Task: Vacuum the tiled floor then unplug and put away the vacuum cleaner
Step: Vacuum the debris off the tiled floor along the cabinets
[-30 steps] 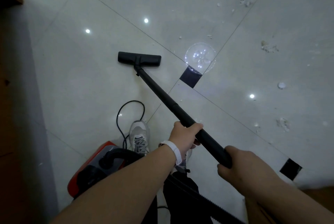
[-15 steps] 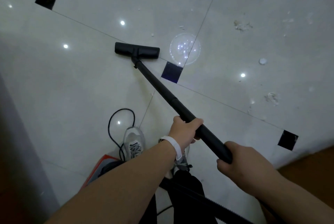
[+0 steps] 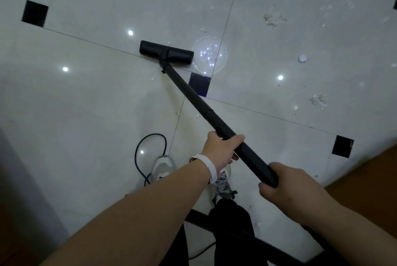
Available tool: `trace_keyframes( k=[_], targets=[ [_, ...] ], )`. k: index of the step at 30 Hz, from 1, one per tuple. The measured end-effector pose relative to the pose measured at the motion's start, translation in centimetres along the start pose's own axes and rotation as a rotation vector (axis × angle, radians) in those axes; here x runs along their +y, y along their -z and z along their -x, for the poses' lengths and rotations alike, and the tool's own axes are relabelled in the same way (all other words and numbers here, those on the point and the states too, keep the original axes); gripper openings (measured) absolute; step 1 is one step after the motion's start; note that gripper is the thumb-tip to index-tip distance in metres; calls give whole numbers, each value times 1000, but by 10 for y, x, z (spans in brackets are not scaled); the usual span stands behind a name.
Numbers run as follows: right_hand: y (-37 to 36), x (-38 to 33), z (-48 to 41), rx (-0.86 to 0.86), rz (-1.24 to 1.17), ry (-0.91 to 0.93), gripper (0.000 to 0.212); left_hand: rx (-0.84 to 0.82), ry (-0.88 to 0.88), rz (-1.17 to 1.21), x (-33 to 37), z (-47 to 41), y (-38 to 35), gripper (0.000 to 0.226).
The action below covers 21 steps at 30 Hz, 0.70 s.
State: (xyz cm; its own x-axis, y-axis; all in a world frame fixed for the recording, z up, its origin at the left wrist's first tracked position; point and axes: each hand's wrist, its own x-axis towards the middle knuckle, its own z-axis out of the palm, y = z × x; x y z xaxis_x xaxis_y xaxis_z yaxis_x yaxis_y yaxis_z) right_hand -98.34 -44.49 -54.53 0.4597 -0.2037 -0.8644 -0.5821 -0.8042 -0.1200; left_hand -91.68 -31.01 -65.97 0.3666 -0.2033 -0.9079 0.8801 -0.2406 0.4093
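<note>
Both my left hand (image 3: 221, 149) and right hand (image 3: 285, 188) were clenched on the wand (image 3: 204, 109), floor head (image 3: 166, 52) flat on the tiles. The power cord (image 3: 148, 154) looped beside my shoe (image 3: 162, 168); stepping back could snag it. Debris (image 3: 274, 19) lay well right of the head and might be missed.

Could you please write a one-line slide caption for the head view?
Both hands, left and right, grip the vacuum wand, floor head near scattered debris.

floor (image 3: 86, 98): pale glossy tiles | black inset squares (image 3: 35, 14) | ceiling-light reflections
</note>
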Motion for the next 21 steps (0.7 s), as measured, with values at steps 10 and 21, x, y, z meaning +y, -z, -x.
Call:
trace_keyframes(
  k=[10, 21],
  targets=[
    [-29, -31, 13, -53, -24, 18, 24, -5, 57, -84, -19, 8, 44, 55],
    [-51, -34, 19, -14, -44, -1, 20, -37, 56, -202, -25, 11, 54, 48]
  ],
)
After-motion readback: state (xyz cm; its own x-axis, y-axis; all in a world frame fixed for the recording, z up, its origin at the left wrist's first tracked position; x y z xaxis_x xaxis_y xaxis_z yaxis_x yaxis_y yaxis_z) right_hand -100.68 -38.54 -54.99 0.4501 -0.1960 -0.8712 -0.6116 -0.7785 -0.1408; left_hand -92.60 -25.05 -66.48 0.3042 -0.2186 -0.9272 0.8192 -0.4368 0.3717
